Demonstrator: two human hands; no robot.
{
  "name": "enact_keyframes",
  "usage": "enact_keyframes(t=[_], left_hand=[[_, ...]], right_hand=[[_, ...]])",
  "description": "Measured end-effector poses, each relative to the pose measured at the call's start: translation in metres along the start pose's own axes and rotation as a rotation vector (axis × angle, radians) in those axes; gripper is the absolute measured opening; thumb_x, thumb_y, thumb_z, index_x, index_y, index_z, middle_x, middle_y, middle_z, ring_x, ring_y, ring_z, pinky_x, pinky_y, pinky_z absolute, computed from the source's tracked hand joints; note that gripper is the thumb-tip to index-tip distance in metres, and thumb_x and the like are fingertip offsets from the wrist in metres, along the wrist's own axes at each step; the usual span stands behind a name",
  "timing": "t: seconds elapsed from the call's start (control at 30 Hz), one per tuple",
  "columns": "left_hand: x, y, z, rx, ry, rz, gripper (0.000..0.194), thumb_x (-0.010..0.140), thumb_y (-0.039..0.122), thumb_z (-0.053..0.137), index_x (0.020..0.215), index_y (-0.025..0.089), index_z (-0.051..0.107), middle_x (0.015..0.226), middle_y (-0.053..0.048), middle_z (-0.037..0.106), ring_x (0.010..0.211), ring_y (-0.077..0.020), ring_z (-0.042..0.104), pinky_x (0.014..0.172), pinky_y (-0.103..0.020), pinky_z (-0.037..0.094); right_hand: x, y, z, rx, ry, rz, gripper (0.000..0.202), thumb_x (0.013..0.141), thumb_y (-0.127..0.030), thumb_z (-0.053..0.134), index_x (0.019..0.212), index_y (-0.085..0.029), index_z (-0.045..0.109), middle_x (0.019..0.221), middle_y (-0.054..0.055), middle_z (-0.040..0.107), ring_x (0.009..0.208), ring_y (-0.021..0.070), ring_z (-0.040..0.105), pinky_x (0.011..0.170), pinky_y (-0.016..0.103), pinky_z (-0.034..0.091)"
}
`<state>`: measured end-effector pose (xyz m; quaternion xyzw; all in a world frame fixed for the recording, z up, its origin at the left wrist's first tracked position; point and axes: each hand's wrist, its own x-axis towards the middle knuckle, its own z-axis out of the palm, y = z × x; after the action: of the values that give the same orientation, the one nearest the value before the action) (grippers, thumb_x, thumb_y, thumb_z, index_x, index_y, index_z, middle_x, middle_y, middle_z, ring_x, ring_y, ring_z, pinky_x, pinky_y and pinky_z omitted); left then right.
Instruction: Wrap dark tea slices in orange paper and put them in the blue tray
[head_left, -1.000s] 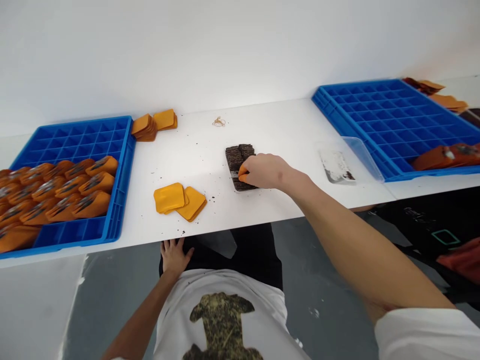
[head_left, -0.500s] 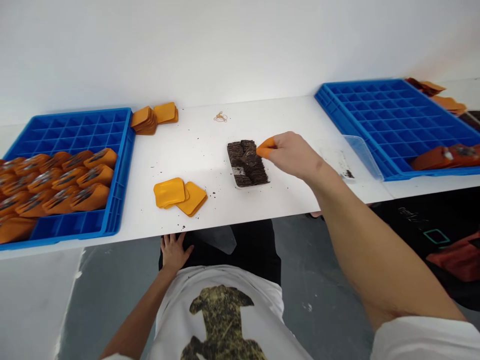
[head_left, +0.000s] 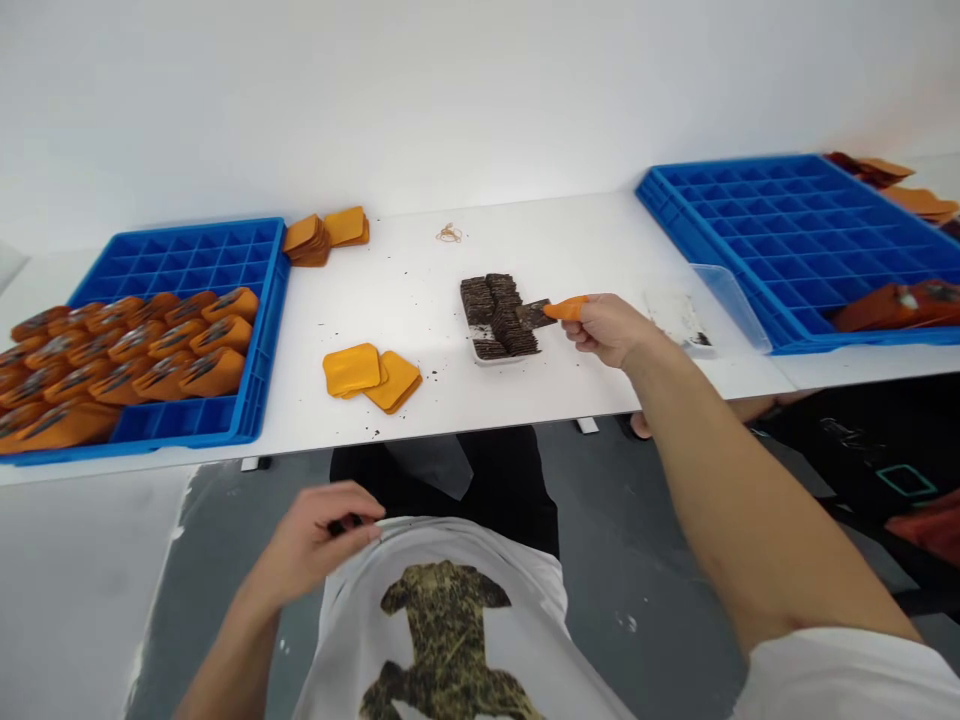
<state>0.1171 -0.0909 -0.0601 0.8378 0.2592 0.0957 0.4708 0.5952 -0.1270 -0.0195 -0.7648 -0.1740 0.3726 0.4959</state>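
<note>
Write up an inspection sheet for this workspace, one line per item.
Surface: white table, dark crumbs scattered near its front edge.
Work things: shallow tub of stacked dark slices; orange pads to its left; left blue tray partly filled with orange pouches; right blue tray with a few reddish-orange items in its near part.
Clutter: thin tan loops behind the tub; clear plastic container beside the right blue tray.
Right hand: orange-covered fingertips pinch one dark slice beside the stack.
Left hand: raised at the waist, nothing seen in it.
Cables: nothing seen.
Surroundings: pale wall, grey floor.
</note>
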Motion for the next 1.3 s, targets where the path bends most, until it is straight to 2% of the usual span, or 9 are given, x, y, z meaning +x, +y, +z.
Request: enact_keyframes(t=[0.1, 0.17, 0.37, 0.57, 0.73, 0.83, 0.93, 1.1, 1.3], left_hand=[[0.026, 0.02, -0.039, 0.319, 0.42, 0.101, 0.019, 0.103, 0.04, 0.074, 0.105, 0.024, 0.085, 0.1, -0.008, 0.083, 0.09, -0.0232, 0.077, 0.086, -0.036, 0.064], [0.057, 0.014, -0.056, 0.53, 0.507, 0.082, 0.027, 0.102, 0.044, 0.073, 0.115, 0.024, 0.085, 0.114, -0.011, 0.083, 0.107, -0.03, 0.077, 0.101, -0.046, 0.064], [0.13, -0.019, -0.079, 0.733, 0.238, -0.028, 0.046, 0.094, 0.045, 0.08, 0.129, 0.016, 0.083, 0.145, -0.016, 0.077, 0.137, -0.0397, 0.068, 0.122, -0.058, 0.051], [0.14, -0.022, -0.094, 0.591, 0.178, -0.1, 0.034, 0.093, 0.048, 0.08, 0.114, 0.025, 0.09, 0.138, -0.007, 0.082, 0.124, -0.0342, 0.075, 0.107, -0.047, 0.057], [0.14, -0.015, -0.099, 0.718, 0.215, -0.039, 0.025, 0.099, 0.027, 0.066, 0.101, 0.022, 0.09, 0.115, -0.008, 0.085, 0.105, -0.0283, 0.075, 0.095, -0.041, 0.054], [0.126, -0.002, -0.097, 0.676, 0.493, 0.036, 0.023, 0.099, 0.025, 0.067, 0.096, 0.02, 0.089, 0.103, -0.011, 0.08, 0.098, -0.0266, 0.071, 0.091, -0.04, 0.052], [0.099, 0.014, -0.087, 0.355, 0.678, 0.14, 0.017, 0.096, 0.029, 0.076, 0.084, 0.02, 0.084, 0.088, -0.006, 0.073, 0.083, -0.0207, 0.065, 0.079, -0.035, 0.05], [0.059, 0.022, -0.046, -0.255, 0.683, 0.2, 0.029, 0.086, 0.037, 0.09, 0.069, 0.021, 0.073, 0.078, 0.0, 0.065, 0.076, -0.0161, 0.059, 0.074, -0.031, 0.047], [0.052, 0.008, -0.001, -0.603, 0.638, 0.141, 0.049, 0.072, 0.051, 0.102, 0.064, 0.02, 0.066, 0.075, 0.001, 0.062, 0.072, -0.0147, 0.057, 0.073, -0.031, 0.047]], right_hand=[[-0.012, 0.009, -0.002, 0.125, -0.026, -0.052, 0.036, 0.081, -0.026, 0.091, 0.077, -0.022, 0.056, 0.06, -0.006, 0.043, 0.054, 0.0076, 0.031, 0.046, 0.022, 0.019], [-0.027, 0.021, -0.002, 0.202, -0.047, -0.089, 0.04, 0.08, -0.034, 0.093, 0.076, -0.023, 0.054, 0.06, -0.006, 0.04, 0.054, 0.0079, 0.031, 0.046, 0.022, 0.021], [-0.09, 0.077, 0.012, 0.382, -0.137, -0.129, 0.063, 0.052, -0.052, 0.105, 0.064, -0.024, 0.05, 0.056, -0.006, 0.039, 0.056, 0.0094, 0.034, 0.048, 0.024, 0.025], [-0.135, 0.117, 0.032, 0.483, -0.21, -0.073, 0.064, 0.054, -0.055, 0.105, 0.059, -0.023, 0.049, 0.055, -0.005, 0.038, 0.055, 0.0102, 0.035, 0.049, 0.026, 0.027], [-0.153, 0.126, 0.036, 0.516, -0.237, -0.078, 0.063, 0.057, -0.055, 0.105, 0.06, -0.023, 0.052, 0.055, -0.004, 0.04, 0.054, 0.0103, 0.036, 0.048, 0.026, 0.03], [-0.161, 0.126, 0.037, 0.511, -0.251, -0.104, 0.061, 0.058, -0.054, 0.106, 0.06, -0.022, 0.054, 0.055, -0.004, 0.042, 0.053, 0.01, 0.038, 0.047, 0.026, 0.032], [-0.167, 0.121, 0.042, 0.5, -0.236, -0.145, 0.059, 0.06, -0.053, 0.106, 0.059, -0.021, 0.057, 0.055, -0.003, 0.044, 0.053, 0.0095, 0.04, 0.047, 0.026, 0.034], [-0.179, 0.099, 0.056, 0.517, -0.128, -0.249, 0.049, 0.055, -0.047, 0.108, 0.062, -0.022, 0.066, 0.059, -0.004, 0.051, 0.054, 0.0088, 0.04, 0.049, 0.025, 0.035], [-0.204, 0.055, 0.07, 0.423, -0.073, -0.511, 0.022, 0.064, -0.027, 0.101, 0.075, -0.03, 0.082, 0.077, -0.001, 0.068, 0.07, 0.0155, 0.058, 0.06, 0.031, 0.05]])
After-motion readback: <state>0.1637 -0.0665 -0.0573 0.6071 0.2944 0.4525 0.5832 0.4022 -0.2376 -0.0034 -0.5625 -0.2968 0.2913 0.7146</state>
